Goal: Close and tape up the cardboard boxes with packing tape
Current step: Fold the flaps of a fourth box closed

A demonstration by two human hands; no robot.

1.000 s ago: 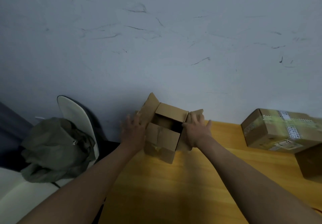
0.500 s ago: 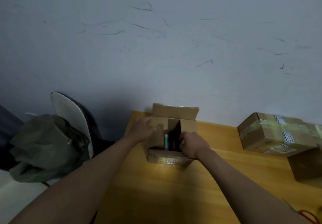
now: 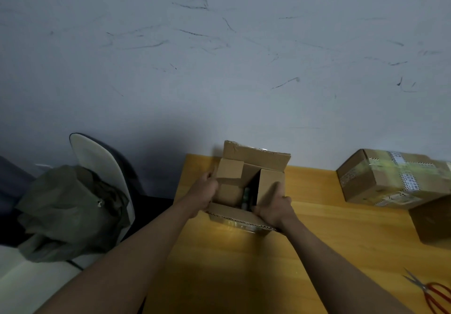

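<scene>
Head view, near to far. Red scissors point(image 3: 436, 294) at the near right corner of the yellow table point(image 3: 234, 265), well apart from the work. Further in, the open cardboard box point(image 3: 246, 191) near the far left corner of the table, close to the wall. Left hand point(image 3: 203, 193) curled round the left side flap, folding it in. Right hand point(image 3: 274, 207) holding the right side flap, pushing it over. Near flap lying flat out toward the person, far flap standing up.

Could go wrong: something dark poking up in the gap between the flaps, so may jam them and not let them lie flat. Box close to the left table edge, so a hard push could slide it off. No tape roll to be seen.

Far right, a taped box point(image 3: 395, 177) looks done, with a plain brown box point(image 3: 432, 221) beside it.
</scene>
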